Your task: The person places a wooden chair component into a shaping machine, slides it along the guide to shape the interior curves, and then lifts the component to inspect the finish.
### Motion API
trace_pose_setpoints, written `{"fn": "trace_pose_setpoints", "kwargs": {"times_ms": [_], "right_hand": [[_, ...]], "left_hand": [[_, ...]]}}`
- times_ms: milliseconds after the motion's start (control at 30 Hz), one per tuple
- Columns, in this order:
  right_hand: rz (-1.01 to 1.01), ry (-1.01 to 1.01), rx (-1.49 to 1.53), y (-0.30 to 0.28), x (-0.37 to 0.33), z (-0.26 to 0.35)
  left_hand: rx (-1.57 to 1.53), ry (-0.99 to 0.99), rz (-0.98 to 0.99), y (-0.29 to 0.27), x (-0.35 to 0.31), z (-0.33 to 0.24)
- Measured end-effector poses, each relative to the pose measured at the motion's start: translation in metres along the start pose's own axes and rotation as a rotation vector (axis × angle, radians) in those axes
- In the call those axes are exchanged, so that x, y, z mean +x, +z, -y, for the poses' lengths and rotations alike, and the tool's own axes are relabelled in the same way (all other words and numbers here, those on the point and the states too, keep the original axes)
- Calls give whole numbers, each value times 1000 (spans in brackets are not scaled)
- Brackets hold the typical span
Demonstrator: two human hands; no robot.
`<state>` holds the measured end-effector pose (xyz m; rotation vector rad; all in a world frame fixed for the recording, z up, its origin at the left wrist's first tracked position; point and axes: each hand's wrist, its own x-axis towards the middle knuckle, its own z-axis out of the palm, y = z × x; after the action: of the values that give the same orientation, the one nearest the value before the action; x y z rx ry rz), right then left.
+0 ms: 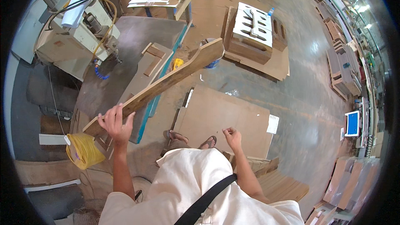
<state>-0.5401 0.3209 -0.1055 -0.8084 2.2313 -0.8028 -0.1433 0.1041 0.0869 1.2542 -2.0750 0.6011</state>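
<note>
A long wooden board [166, 81] with a shaped, wider far end slants from my left up toward the middle. My left hand [118, 124] is closed over its near end, fingers across the upper edge and thumb on the near face. My right hand [232, 137] is held apart from the board, above a brown sheet on the floor, its fingers curled in with nothing visible in them. Beneath the board is a machine table [137, 29] with a teal edge, bearing a flat wooden jig [152, 64] with a small block on it.
A machine head [79, 37] with hoses stands over the table at left. A yellow bag [85, 152] sits by the table's near end. The brown sheet [225, 116] lies before my feet. Beyond it stands a stack of cut panels [252, 37]. Wooden boards [283, 185] lie by my right side.
</note>
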Motion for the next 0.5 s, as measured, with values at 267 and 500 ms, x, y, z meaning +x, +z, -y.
{"fn": "trace_pose_setpoints", "kwargs": {"times_ms": [267, 500], "right_hand": [[-142, 44, -26, -19, -12, -23], [-285, 172, 202, -1, -28, -3]], "left_hand": [[-451, -120, 307, 15, 9, -43], [-610, -136, 376, 39, 25, -57]]}}
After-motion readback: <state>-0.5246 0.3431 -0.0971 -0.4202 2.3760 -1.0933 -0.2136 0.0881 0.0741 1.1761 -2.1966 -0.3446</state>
